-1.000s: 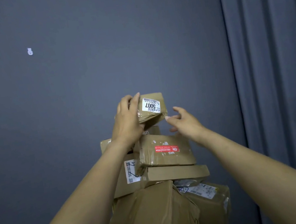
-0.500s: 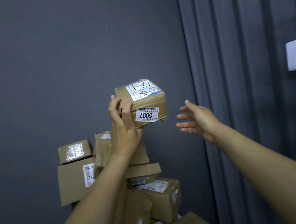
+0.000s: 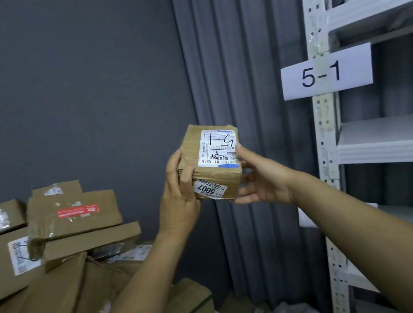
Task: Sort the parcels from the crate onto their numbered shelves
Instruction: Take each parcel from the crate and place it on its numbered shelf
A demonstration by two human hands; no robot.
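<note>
Two bare forearms reach up from the bottom edge of the view. The left hand (image 3: 180,201) grips the left side of a small brown parcel (image 3: 191,150), its fingers curled round the near corner. The right hand (image 3: 261,183) holds the right side, with the thumb on the top face and the fingers spread underneath. The parcel is in the air and tilted, touching nothing but the hands. It sits between a heap of parcels on the left and a shelf unit on the right.

A white sticker (image 3: 206,189) on its front face reads 5007. A larger shipping label (image 3: 219,147) with black pen scrawl covers most of the top.

The heap of cardboard parcels (image 3: 60,301) fills the lower left, and a box with a red sticker (image 3: 73,212) lies near its top. On the right is the white metal shelf unit (image 3: 398,145), with a paper sign (image 3: 326,72) reading 5-1 fixed across its front upright. Behind hang a grey curtain (image 3: 235,70) and, to its left, a dark grey wall (image 3: 64,70).
</note>
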